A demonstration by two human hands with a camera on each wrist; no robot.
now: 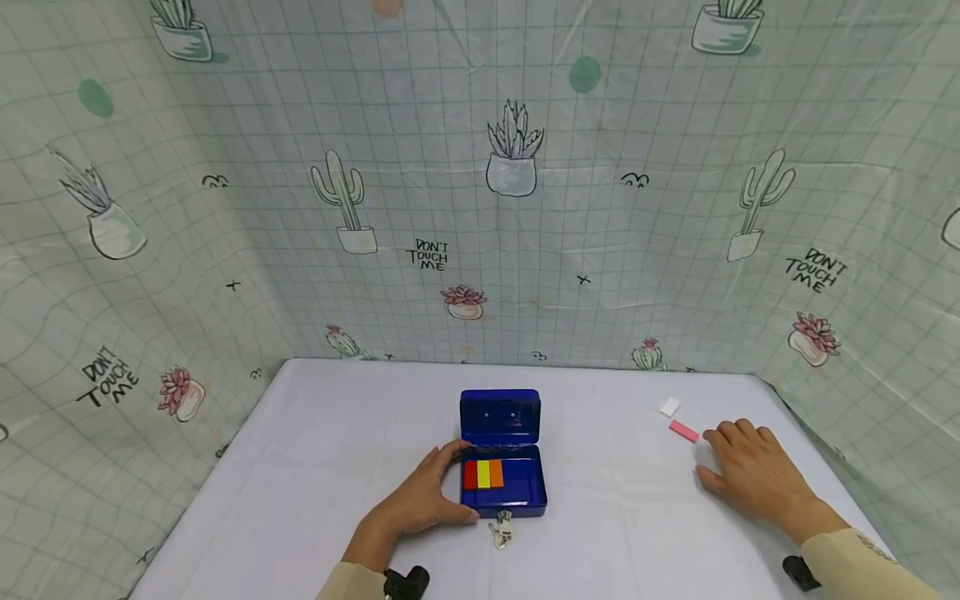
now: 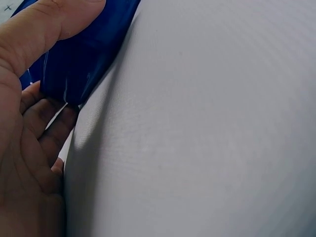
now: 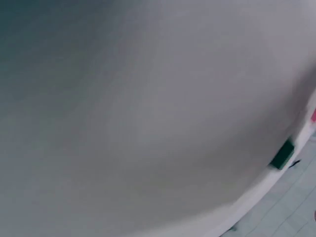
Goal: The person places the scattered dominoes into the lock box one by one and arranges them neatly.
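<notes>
Left hand [image 1: 429, 498] pinches the box [image 1: 527, 483], right hand [image 1: 753, 472] is loosely spread near the pink block [image 1: 683, 431]; sloppy swipe could shove it left imo.

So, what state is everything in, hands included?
Blue box: open, lid raised.
Red block: inside, leftmost.
Yellow block: inside, middle.
Orange block: inside, beside yellow.
Keys: at box's front; whether inserted, unclear.
White block: lying on table.
Pink block: lying near white.
Green block: blurred, apparently on table.
Left hand: holding box's left side.
Right hand: beside pink block, fingers slightly bent.
</notes>
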